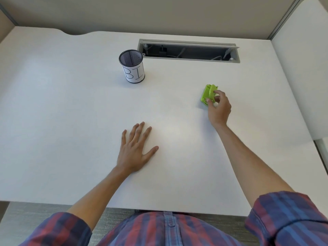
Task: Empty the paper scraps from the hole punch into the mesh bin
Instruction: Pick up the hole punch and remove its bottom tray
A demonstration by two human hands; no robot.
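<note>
**Two hands, one punch**

White tabletop [71,121] first. Left hand [135,150] lies flat, fingers spread. Mesh bin [132,66] stands far back, well apart. Right hand [219,109] pinches the little green hole punch [207,94] resting on the tabletop.

hole punch [208,94]: glossy green plastic | mesh bin [131,63]: black wire mesh, paper label | desk [71,121]: smooth matt white

Left hand [135,148] lay flat, palm down, fingers spread and pointing forward, thumb angled out to the right; forearm bare, plaid sleeve rolled above the elbow. Right hand [218,108] was extended further forward on a nearly straight arm, wrist slightly bent, fingers curled with thumb and fingertips pinched together. Right sleeve likewise rolled up.
</note>
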